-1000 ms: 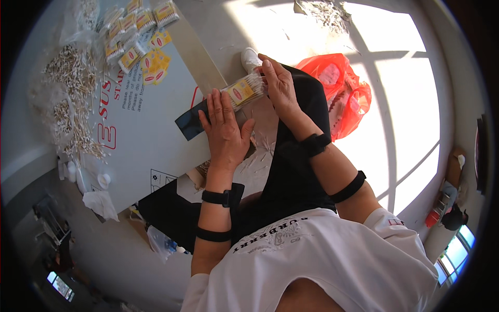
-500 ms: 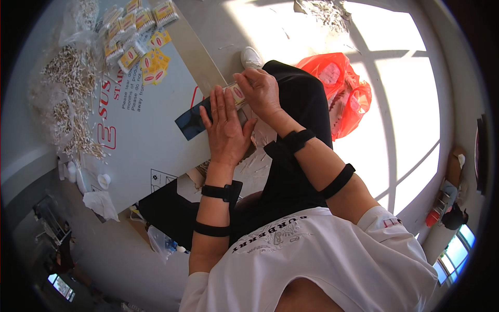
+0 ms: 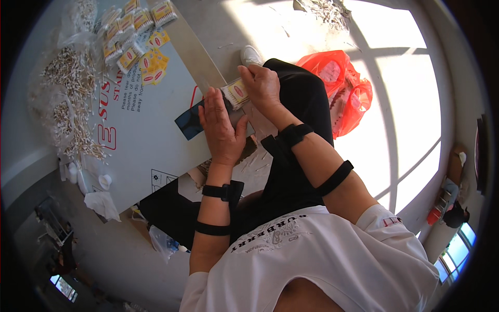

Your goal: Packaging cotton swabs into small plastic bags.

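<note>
The person's left hand (image 3: 223, 136) is lying flat, fingers together and thumb spread, over a dark strip (image 3: 187, 125) at the edge of the grey printed board (image 3: 140, 140). The right hand (image 3: 264, 89) is curling its fingers at the far end of a yellow-labelled cotton-swab packet (image 3: 237, 92), but from where I'm standing I can't tell if it's pinching it; the packet is sitting between both hands, by the board's corner. Finished-looking packs (image 3: 141, 21), yellow cards (image 3: 153, 66) and loose swabs (image 3: 67, 75) are lying farther left, while a red bag (image 3: 357, 106) is resting right of the knee.
</note>
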{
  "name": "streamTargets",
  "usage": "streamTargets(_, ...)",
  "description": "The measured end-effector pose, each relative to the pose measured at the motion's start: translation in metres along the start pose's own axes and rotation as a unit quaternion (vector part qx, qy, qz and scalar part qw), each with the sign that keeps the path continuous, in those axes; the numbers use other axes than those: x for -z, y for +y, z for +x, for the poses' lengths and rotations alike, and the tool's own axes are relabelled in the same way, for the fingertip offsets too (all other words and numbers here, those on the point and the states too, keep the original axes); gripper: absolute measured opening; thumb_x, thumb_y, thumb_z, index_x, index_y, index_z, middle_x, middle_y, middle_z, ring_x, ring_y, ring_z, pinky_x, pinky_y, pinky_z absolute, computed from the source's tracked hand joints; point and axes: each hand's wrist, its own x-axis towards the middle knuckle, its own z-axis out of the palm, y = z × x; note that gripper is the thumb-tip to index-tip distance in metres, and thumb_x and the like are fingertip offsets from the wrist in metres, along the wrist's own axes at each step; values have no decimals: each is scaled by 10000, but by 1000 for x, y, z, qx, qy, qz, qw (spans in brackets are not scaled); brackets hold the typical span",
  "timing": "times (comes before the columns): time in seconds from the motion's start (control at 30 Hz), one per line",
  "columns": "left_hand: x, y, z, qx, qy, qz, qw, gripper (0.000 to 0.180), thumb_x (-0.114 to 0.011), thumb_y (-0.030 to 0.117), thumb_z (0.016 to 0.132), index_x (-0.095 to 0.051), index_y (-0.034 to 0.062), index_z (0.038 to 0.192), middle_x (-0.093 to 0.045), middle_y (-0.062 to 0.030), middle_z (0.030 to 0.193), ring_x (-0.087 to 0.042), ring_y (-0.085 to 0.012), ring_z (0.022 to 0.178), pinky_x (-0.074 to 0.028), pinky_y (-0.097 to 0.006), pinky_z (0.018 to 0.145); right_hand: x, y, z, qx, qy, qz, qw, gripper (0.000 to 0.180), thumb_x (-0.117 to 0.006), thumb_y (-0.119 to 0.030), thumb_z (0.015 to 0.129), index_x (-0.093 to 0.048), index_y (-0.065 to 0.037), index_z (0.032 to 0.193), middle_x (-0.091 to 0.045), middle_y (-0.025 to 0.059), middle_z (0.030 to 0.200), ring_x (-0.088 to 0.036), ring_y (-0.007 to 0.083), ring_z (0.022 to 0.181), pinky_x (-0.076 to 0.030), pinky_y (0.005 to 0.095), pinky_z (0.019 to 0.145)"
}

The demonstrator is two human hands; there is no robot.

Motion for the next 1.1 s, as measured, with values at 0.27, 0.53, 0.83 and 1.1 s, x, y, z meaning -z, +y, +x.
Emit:
streamTargets(0.27, -1, -3, 0, -10, 40, -27, 999, 760, -663, 302, 879, -311, 23, 1491, -365, -183, 1519, -341, -347, 1413, -200, -524, 1165, 4, 27, 18, -2, 17, 16, 1000, 417, -588, -400, 901, -688, -23, 754, -637, 216, 699, -648, 409, 711, -516, 466, 655)
streamTargets(0.53, 8, -7, 0, -11, 64, -80, 995, 673, -670, 98, 845, -384, 17, 1449, -414, -187, 1481, -382, -360, 1384, -284, -475, 1145, 47, 36, 38, -160, -88, 328, 927, 295, -656, -215, 933, -698, 60, 833, -664, 58, 707, -588, 121, 548, -463, 277, 515)
streamTargets(0.83, 85, 51, 48, -157, -44, -229, 960, 487, -755, -77, 672, -674, 87, 1124, -597, -88, 1233, -585, -274, 1100, -507, -353, 930, 72, -8, -11, -198, -404, 440, 778, 192, -688, -231, 884, -709, -40, 897, -670, 32, 812, -652, 130, 671, -510, 290, 512)
streamTargets(1.1, 107, 59, 30, -260, -7, -151, 954, 255, -774, -56, 657, -698, 35, 882, -678, -59, 999, -619, -240, 946, -546, -333, 793, 49, 12, -29, 403, -433, 243, 769, 162, -640, -170, 895, -645, -9, 903, -620, 70, 742, -598, 170, 595, -445, 271, 458)
